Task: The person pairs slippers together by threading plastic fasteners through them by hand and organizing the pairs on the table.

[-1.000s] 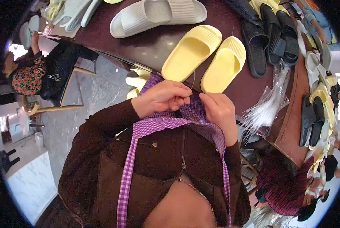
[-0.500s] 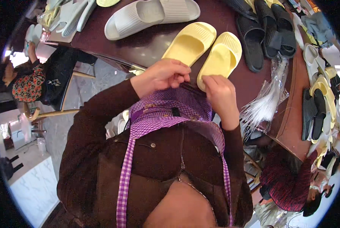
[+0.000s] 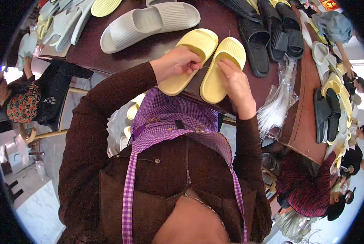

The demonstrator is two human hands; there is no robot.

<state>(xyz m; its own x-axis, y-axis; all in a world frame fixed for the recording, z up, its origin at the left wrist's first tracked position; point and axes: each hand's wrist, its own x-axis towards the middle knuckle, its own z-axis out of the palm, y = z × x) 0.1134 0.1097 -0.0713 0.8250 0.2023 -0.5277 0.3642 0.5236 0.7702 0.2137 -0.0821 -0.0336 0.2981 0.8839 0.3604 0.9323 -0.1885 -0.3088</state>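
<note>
A pair of yellow slide slippers lies on the dark brown table [image 3: 109, 49]. My left hand [image 3: 177, 63] hovers over the left yellow slipper [image 3: 188, 61], fingertips pinched on a thin pale strand [image 3: 208, 67]. The strand runs across to my right hand [image 3: 235, 83]. That hand lies on the right yellow slipper [image 3: 224, 61] with its fingers together at the strand's other end. Both brown sleeves reach up over my purple checked apron [image 3: 170, 122].
Grey slippers [image 3: 149, 22] lie behind the yellow pair, black ones [image 3: 271, 34] to the right. A bundle of clear plastic strips [image 3: 277, 101] hangs off the table edge. More slippers [image 3: 332, 95] cover the right side. A person in a red striped top [image 3: 308, 191] sits lower right, another in a patterned top [image 3: 23, 105] at left.
Both hands have moved up from the apron's top edge to the yellow slippers on the table, and have drawn slightly apart with a thin strand showing between them.
</note>
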